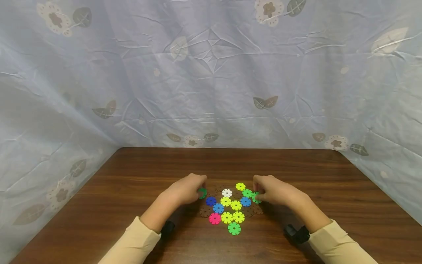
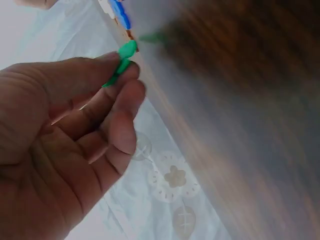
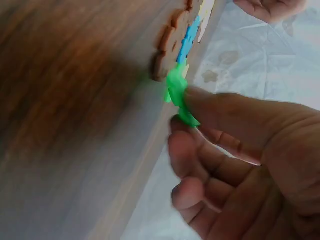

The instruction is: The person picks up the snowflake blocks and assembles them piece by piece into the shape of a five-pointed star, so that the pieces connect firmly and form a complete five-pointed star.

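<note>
My left hand (image 1: pixel 188 189) pinches a dark green notched disc (image 1: pixel 202 193) between thumb and index finger, at the left side of a group of such discs. In the left wrist view that disc (image 2: pixel 127 49) is seen tilted, partly hidden by the thumb. At the group's right side, my right hand (image 1: pixel 277 189) pinches a lighter green notched disc (image 1: pixel 256 198). This green disc (image 3: pixel 177 87) is held up on edge in the right wrist view. Between the hands lie a white disc (image 1: pixel 226 193), a dark blue disc (image 1: pixel 211 201), a light blue disc (image 1: pixel 245 201) and several yellow ones.
A pink disc (image 1: pixel 215 218) and another green disc (image 1: pixel 234 228) lie at the near side. Several brown discs (image 1: pixel 206 211) blend into the dark wooden table (image 1: pixel 148 165). A patterned pale curtain (image 1: pixel 211 91) hangs behind the table and along both sides.
</note>
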### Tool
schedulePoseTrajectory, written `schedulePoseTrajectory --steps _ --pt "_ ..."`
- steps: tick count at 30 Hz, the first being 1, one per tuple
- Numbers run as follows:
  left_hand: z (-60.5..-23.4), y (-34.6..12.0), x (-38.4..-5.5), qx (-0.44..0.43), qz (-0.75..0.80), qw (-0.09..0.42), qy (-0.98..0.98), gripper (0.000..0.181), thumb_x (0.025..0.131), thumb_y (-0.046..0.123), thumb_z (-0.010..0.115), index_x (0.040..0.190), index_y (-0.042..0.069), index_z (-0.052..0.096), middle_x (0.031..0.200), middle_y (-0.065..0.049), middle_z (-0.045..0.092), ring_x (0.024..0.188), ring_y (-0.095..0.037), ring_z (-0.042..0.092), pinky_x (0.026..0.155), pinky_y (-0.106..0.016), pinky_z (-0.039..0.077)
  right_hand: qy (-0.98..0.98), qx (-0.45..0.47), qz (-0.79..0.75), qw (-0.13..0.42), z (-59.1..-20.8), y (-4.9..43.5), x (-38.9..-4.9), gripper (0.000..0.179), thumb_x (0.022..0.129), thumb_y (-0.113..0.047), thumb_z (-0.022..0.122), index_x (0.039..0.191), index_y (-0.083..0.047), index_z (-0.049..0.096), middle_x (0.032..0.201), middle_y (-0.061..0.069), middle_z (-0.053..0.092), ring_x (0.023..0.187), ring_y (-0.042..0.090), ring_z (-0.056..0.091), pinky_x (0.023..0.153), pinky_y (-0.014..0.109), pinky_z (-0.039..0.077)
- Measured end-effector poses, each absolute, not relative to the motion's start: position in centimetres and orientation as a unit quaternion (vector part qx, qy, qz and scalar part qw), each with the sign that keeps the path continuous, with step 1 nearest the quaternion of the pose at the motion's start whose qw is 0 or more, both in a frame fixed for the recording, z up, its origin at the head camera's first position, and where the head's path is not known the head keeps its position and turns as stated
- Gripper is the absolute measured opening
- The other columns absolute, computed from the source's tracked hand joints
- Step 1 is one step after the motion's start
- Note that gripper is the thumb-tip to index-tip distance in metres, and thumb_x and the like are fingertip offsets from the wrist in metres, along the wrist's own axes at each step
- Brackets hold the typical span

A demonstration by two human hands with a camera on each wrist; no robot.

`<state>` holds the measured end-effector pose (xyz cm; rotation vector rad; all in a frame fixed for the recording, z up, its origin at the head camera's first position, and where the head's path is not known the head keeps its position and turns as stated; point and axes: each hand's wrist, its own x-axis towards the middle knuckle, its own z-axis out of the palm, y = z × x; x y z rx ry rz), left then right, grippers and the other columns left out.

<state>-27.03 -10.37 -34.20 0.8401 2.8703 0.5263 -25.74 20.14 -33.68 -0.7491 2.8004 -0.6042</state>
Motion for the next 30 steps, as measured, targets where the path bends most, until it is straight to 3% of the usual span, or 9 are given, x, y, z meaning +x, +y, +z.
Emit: schedulePoseTrajectory --steps 5,9,11,15,18,23,26,30 --pt "-33.9 -10.3 -27.1 0.290 0.233 0.017 0.928 0.004 0.098 0.002 0.069 0.102 0.002 0.070 0.097 -0.009 0.073 0.089 -0.018 0.066 0.079 -0.036 0.058 0.935 -0.288 -0.207 0.030 -33.3 20.0 -26.1 0.008 0.098 -0.005 0.070 0.106 -0.002 0.071 0.088 0.002 0.070 0.074 0.006 0.058 0.065 0.025 0.050" --pt "-33.4 -10.1 -27.0 0.294 0.305 0.010 0.906 0.007 0.103 0.008 0.065 0.104 0.003 0.070 0.095 -0.009 0.075 0.082 -0.015 0.066 0.071 -0.027 0.055 0.920 -0.308 -0.240 -0.039 -33.0 19.8 -26.0 0.006 0.098 -0.006 0.071 0.102 -0.010 0.075 0.091 0.001 0.074 0.076 0.005 0.062 0.067 0.023 0.054" --pt "-33.2 -9.9 -26.8 0.298 0.353 0.016 0.887 0.010 0.105 0.011 0.062 0.107 0.003 0.067 0.094 -0.011 0.076 0.080 -0.021 0.070 0.067 -0.024 0.054 0.905 -0.316 -0.276 -0.070 -32.7 19.4 -25.9 0.007 0.098 -0.007 0.071 0.102 -0.012 0.075 0.091 0.002 0.075 0.076 0.008 0.065 0.068 0.023 0.055" --pt "-32.7 -9.2 -26.2 0.303 0.451 0.037 0.838 0.015 0.108 0.012 0.057 0.112 -0.001 0.063 0.090 -0.019 0.076 0.084 -0.036 0.076 0.071 -0.036 0.062 0.863 -0.341 -0.353 -0.119 -32.0 18.5 -25.4 0.011 0.097 -0.005 0.073 0.104 -0.013 0.076 0.096 0.002 0.079 0.083 0.014 0.075 0.074 0.025 0.061" --pt "-32.3 -8.8 -25.8 0.307 0.503 0.058 0.806 0.019 0.110 0.012 0.053 0.115 -0.004 0.061 0.087 -0.023 0.075 0.079 -0.030 0.075 0.073 -0.040 0.063 0.833 -0.364 -0.390 -0.146 -31.6 18.1 -25.1 0.013 0.096 -0.003 0.073 0.106 -0.012 0.076 0.100 0.001 0.080 0.091 0.016 0.078 0.079 0.027 0.064" --pt "-31.9 -8.3 -25.4 0.309 0.550 0.084 0.771 0.024 0.112 0.014 0.049 0.116 -0.007 0.058 0.089 -0.030 0.073 0.071 -0.011 0.069 0.068 -0.027 0.058 0.805 -0.387 -0.419 -0.164 -31.4 17.8 -24.8 0.014 0.096 -0.001 0.073 0.106 -0.010 0.074 0.101 0.005 0.080 0.092 0.017 0.079 0.080 0.026 0.064" --pt "-31.9 -8.0 -25.3 0.305 0.571 0.103 0.755 0.025 0.112 0.014 0.048 0.116 -0.008 0.057 0.087 -0.025 0.074 0.071 -0.008 0.068 0.069 -0.026 0.058 0.792 -0.401 -0.425 -0.178 -31.4 17.7 -24.8 0.015 0.095 0.002 0.072 0.106 -0.008 0.074 0.099 0.008 0.079 0.090 0.019 0.079 0.078 0.026 0.064" --pt "-31.7 -7.7 -25.1 0.282 0.599 0.135 0.737 0.025 0.113 0.017 0.047 0.118 -0.005 0.057 0.083 -0.008 0.075 0.073 -0.009 0.068 0.069 -0.024 0.056 0.776 -0.415 -0.435 -0.192 -31.5 17.5 -24.8 0.017 0.095 0.006 0.071 0.106 -0.006 0.073 0.098 0.009 0.079 0.089 0.015 0.079 0.076 0.028 0.065"
